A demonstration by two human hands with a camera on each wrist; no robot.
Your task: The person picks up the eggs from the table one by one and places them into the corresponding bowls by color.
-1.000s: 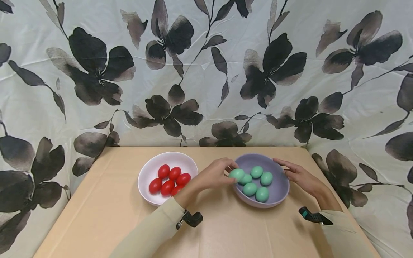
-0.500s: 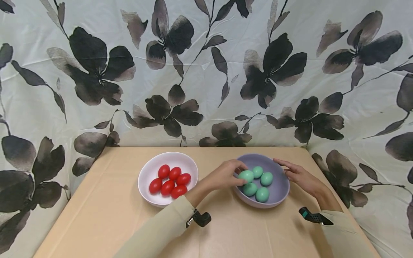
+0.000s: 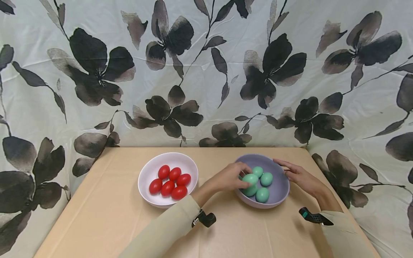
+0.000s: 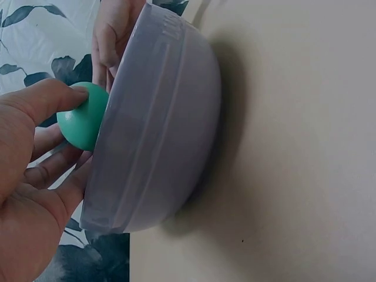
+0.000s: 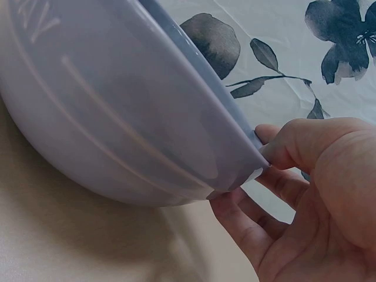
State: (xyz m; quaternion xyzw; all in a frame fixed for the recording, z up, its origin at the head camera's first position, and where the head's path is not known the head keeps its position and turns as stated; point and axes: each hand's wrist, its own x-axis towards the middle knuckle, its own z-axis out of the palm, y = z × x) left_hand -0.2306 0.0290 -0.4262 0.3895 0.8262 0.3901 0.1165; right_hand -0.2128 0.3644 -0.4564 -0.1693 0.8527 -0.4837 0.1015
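In the head view, my left hand (image 3: pixel 233 177) pinches a green egg (image 3: pixel 250 178) over the near left side of the purple bowl (image 3: pixel 280 190). Several other green eggs (image 3: pixel 262 195) lie inside that bowl. The left wrist view has the thumb on the held egg (image 4: pixel 81 120), beside the bowl's rim, with the fingers behind it. My right hand (image 3: pixel 301 178) holds the bowl at its right side. Seen from the right wrist, the thumb is at the rim and fingertips (image 5: pixel 222 202) touch the outer wall. The inside of the bowl is hidden in both wrist views.
To the left stands a pale pink bowl (image 3: pixel 144 190) with several red eggs (image 3: pixel 167 187). Both bowls are on a light tan table (image 3: pixel 96 211). A floral cloth (image 3: pixel 206 71) hangs behind the table's far edge.
My left hand has moved right with the green egg, from the left rim to over the other green eggs in the purple bowl. The right hand has stayed at the rim.
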